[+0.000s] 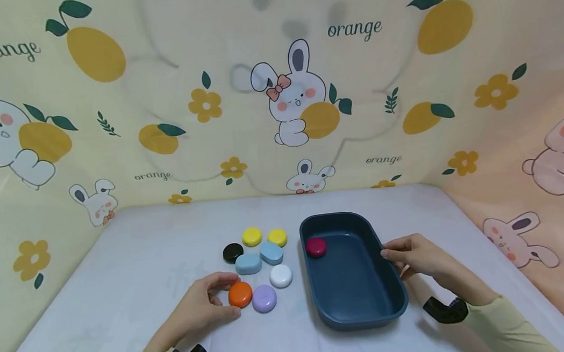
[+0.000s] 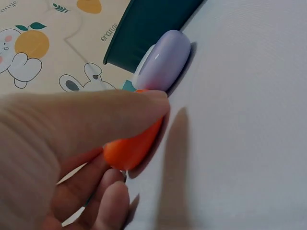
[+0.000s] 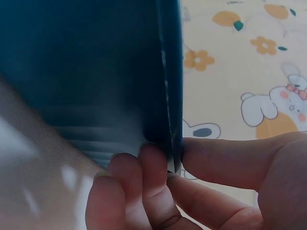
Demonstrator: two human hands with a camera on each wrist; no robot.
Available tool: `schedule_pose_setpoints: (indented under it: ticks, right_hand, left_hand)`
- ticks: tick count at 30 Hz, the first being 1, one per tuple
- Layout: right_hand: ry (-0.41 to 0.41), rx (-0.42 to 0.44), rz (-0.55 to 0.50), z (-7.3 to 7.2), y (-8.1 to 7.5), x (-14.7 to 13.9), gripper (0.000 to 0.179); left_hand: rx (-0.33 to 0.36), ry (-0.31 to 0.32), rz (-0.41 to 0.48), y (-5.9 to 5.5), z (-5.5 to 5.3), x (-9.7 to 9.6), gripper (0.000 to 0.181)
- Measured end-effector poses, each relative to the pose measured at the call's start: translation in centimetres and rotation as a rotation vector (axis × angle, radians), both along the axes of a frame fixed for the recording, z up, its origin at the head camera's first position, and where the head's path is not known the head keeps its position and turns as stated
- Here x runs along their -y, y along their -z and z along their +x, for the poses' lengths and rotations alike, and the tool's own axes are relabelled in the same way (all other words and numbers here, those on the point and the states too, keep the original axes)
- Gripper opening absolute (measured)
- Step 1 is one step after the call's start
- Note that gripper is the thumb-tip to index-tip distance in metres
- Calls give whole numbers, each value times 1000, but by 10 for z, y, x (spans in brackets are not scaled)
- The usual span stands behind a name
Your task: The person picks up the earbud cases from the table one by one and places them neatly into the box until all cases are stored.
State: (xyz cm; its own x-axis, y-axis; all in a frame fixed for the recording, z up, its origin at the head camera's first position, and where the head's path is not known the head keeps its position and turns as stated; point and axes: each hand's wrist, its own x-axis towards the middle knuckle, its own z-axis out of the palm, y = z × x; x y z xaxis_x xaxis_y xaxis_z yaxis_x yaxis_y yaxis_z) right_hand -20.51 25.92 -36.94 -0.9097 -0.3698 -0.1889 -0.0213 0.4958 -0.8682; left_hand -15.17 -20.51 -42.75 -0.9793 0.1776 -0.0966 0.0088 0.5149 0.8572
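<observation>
At the front of a loose group, my left hand [image 1: 205, 304] holds a glossy orange round piece [image 1: 240, 295], index finger at its far side and thumb at its near side. The left wrist view shows the thumb across the orange piece, which lies low at the white surface. Just right of it is a lilac round piece [image 1: 264, 299]. My right hand [image 1: 420, 256] grips the right rim of a dark blue rectangular tray [image 1: 359, 321], thumb on one side of the wall and fingers on the other. One crimson round piece [image 1: 316, 247] lies inside, by the left wall.
Behind the orange piece lie a white piece [image 1: 280, 276], two light blue oval pieces [image 1: 248, 263], a black piece [image 1: 233, 253] and two yellow pieces [image 1: 252, 236]. A printed cloth [image 1: 262, 172] hangs behind the white table [image 1: 137, 271] and along its sides.
</observation>
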Motion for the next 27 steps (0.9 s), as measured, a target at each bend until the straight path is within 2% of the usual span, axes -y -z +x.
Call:
schedule_pose_setpoints:
  ticks: [4,11,17,27]
  right_hand:
    - [-14,-6,-6,-1,0,1,41]
    - [17,1,14,1,0,2,40]
    - [4,-3,10,1,1,1,41]
    - [16,-2,18,2,1,2,42]
  left_hand:
    - [-15,-13,-18,2,0,-1,68]
    - [-68,-31,-47,6,2,-3,64]
    - [-66,-59,-49,7,2,-6,66]
    - [-69,-71,-39,8,2,-6,63]
